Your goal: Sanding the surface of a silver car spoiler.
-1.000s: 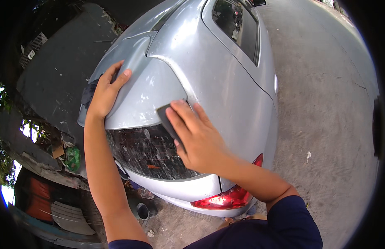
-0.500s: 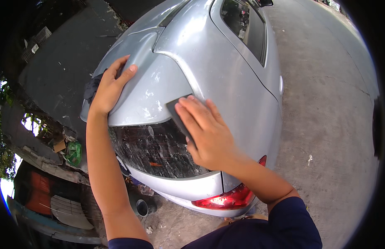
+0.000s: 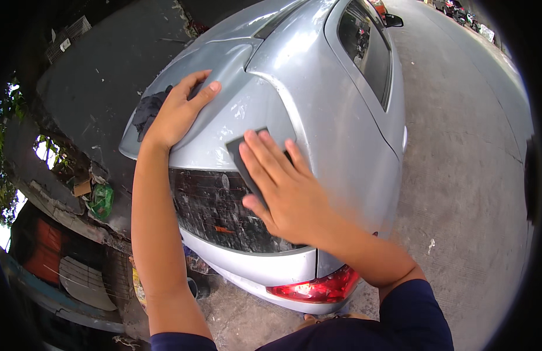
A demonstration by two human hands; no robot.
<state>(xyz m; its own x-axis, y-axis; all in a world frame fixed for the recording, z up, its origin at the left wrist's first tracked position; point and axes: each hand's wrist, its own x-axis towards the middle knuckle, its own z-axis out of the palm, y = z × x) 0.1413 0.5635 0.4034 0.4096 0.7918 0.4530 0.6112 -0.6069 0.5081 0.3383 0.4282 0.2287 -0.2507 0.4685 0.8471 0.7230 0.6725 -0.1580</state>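
Right hand [image 3: 285, 196]: laid flat, fingers extended and spread, not closed round the pad.
Dark rectangular pad [image 3: 247, 175]: under those fingers, on the silver tailgate panel [image 3: 268, 108]; best held flat, pressure shared evenly, fingertips not dug in.
Left hand [image 3: 180, 114]: opened out on the car's raised spoiler [image 3: 227, 61]; usable as a light brace.
Dark cloth [image 3: 149, 111]: bunched just beside left hand.
Rear window [image 3: 209, 196]: whitish-smeared, overlapped in view by pad's lower end; glass edge best avoided.
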